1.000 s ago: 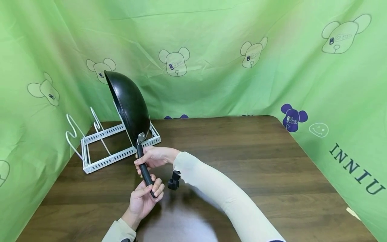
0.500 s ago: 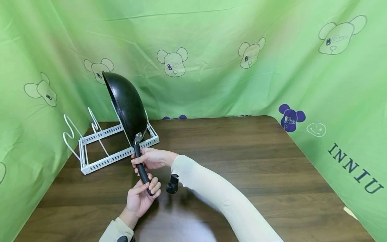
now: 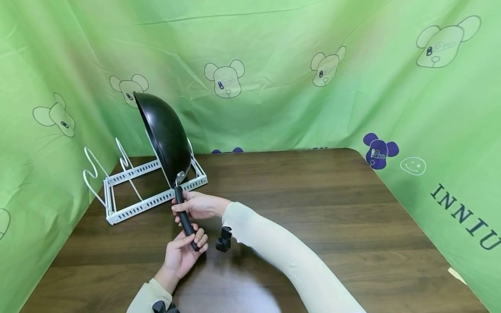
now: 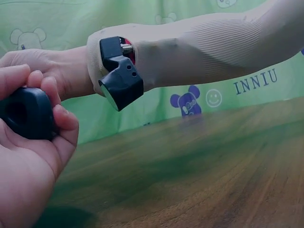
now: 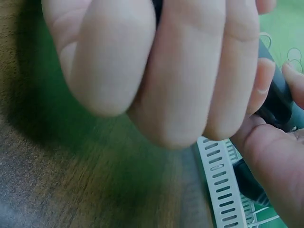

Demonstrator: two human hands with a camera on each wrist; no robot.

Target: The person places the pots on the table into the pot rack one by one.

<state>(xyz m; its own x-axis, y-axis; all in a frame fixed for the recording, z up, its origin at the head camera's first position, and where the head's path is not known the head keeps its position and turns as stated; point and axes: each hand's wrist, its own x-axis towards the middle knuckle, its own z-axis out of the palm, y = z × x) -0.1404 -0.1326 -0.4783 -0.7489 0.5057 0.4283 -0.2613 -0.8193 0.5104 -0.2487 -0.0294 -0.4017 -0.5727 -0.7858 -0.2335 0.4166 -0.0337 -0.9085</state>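
A black wok (image 3: pixel 166 132) stands on its edge in a white metal rack (image 3: pixel 145 204), its hollow side facing left. Its black handle (image 3: pixel 185 221) slopes toward the front of the table. My right hand (image 3: pixel 201 205) pinches the handle near the wok, thumb on top. Lower down, my left hand (image 3: pixel 182 256) curls round the handle's end. In the left wrist view the handle's end (image 4: pixel 35 116) shows between the left thumb and fingers. Curled fingers (image 5: pixel 180 71) fill much of the right wrist view and hide most of the handle there.
White wire dividers (image 3: pixel 91 174) rise at the rack's left end. A brown wooden table (image 3: pixel 313 217) bears the rack, with green printed cloth (image 3: pixel 274 108) hanging behind and at both sides. A small black camera (image 3: pixel 224 240) sits at the right wrist.
The handle's end and my left hand have shifted slightly left and up, and the wok a little to the left. Both hands keep their hold on the handle.
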